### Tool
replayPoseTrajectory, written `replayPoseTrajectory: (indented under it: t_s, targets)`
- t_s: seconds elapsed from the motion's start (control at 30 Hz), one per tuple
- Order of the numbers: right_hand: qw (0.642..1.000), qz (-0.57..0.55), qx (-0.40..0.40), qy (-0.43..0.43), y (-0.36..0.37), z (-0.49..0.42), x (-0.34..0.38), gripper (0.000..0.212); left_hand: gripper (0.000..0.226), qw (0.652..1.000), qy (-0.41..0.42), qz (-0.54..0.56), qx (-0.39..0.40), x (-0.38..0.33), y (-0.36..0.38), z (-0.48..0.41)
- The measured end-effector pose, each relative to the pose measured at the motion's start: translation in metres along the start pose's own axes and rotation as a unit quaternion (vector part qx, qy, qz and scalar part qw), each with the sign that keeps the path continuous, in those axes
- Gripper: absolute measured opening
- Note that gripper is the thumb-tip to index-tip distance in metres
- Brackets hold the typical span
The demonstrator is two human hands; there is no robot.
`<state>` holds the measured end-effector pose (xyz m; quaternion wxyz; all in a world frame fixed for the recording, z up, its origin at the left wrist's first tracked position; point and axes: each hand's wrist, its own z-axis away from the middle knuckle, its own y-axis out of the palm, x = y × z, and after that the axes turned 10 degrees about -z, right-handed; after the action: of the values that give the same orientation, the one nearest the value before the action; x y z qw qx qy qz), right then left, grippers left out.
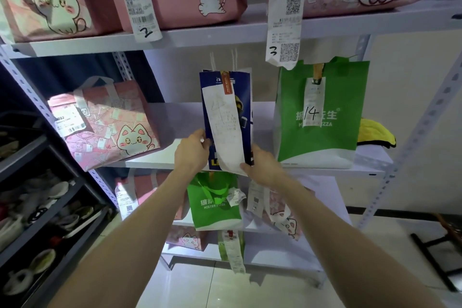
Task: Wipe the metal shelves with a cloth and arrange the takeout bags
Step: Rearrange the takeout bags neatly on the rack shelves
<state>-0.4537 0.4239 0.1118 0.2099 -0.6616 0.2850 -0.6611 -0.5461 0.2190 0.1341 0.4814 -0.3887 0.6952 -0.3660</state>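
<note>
My left hand [193,155] curled round the bottom left edge of the blue bag [246,137]. My right hand [262,167] pinched the bottom right edge, with my thumb on the long white receipt [225,132]. The bag was upright at the front of the middle shelf [175,120], between the pink cat bag [105,122] and the green bag [325,140]. The yellow cloth [375,135] lay beside the green bag.

Middle shelf [175,117], left to right: cat-print bag [105,122], paper bag [247,132], Mister Pizza bag [317,137], with the cloth [375,135] at far right.
</note>
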Motion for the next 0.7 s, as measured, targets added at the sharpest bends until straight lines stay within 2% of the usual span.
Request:
replayPoseTrajectory:
  t_s: [0.17,0.43,0.7]
  targets:
    - [1.0,0.018,-0.004,0.007,0.009,-0.014,0.003,0.059,0.012,1.0,0.016,0.015,0.014,0.016,0.001,-0.009]
    - [0.998,0.033,-0.032,0.051,0.018,-0.019,0.006,0.047,0.018,0.998,0.066,-0.01,0.014,0.014,-0.005,-0.017]
    - [0.998,0.044,-0.009,0.031,0.063,-0.042,0.047,0.049,0.018,0.998,0.055,-0.002,-0.002,0.072,-0.027,-0.028]
